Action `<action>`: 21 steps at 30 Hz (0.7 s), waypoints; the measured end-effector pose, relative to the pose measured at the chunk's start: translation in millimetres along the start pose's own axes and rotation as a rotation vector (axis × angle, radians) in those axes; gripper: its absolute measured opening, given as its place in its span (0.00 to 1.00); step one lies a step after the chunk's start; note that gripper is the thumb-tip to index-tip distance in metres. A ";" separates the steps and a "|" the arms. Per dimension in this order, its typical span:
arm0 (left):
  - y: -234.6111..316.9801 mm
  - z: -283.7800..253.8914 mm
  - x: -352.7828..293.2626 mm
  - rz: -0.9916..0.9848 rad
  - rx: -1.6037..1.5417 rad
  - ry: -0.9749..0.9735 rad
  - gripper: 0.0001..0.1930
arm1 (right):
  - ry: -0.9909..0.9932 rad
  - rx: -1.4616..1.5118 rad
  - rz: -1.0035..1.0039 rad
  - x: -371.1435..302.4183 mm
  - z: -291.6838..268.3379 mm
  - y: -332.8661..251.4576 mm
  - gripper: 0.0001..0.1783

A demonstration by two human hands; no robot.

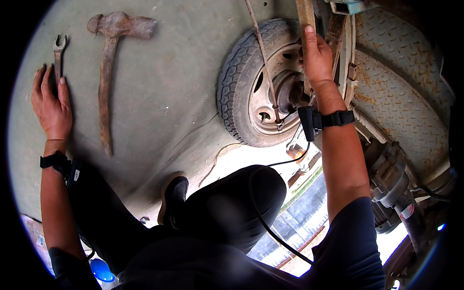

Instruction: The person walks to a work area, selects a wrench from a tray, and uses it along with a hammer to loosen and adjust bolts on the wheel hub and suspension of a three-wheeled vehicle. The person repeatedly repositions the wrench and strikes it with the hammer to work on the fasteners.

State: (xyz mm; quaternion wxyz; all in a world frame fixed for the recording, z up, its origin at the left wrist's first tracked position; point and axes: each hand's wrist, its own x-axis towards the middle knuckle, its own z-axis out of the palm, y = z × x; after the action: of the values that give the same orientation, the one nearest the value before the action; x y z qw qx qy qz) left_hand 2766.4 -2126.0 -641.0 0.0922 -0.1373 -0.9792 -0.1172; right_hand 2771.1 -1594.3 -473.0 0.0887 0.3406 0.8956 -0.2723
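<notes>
On the floor at the far left, my left hand (52,108) has its fingers stretched out and apart. An open-ended wrench (59,50) lies with its handle between my thumb and forefinger; the handle's lower end is hidden by the hand. To the right of it rests a rusty hammer (112,34) with a worn wooden handle. At the upper right, my right hand (319,58) is closed around a flat, rusty metal bar (306,13) under the vehicle, thumb laid along its face. Fingers behind the bar are partly hidden.
A wheel with a treaded tyre (234,82) stands left of my right arm, with a thin rod (263,53) crossing it. Rusty tread plate (396,72) and a driveshaft-like part (386,179) are on the right. A black cable (261,217) runs over my knee.
</notes>
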 end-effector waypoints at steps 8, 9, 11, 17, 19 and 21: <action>-0.4 0.2 -0.1 -0.003 0.006 -0.002 0.21 | -0.010 -0.010 -0.005 3.3 -2.4 2.9 0.36; -0.8 0.3 0.0 -0.003 0.007 -0.002 0.21 | -0.010 -0.006 -0.008 3.6 -2.1 2.8 0.36; -1.0 0.5 -0.2 -0.002 0.005 -0.003 0.21 | -0.011 -0.002 -0.011 3.8 -2.1 3.6 0.36; -0.1 0.6 0.2 -0.009 0.004 -0.002 0.21 | 0.001 -0.002 -0.014 3.3 -1.7 4.8 0.36; -1.2 1.3 -1.0 -0.017 0.013 -0.007 0.21 | 0.005 -0.017 -0.009 3.2 -0.9 4.3 0.34; -2.1 1.6 -2.1 -0.019 0.015 -0.007 0.21 | -0.004 -0.025 -0.007 4.1 -0.9 3.8 0.35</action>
State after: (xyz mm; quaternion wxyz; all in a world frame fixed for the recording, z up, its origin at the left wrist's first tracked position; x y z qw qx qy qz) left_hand 2767.6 -2128.0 -643.4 0.0886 -0.1276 -0.9817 -0.1103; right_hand 2770.5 -1589.2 -475.3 0.0940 0.3355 0.9000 -0.2620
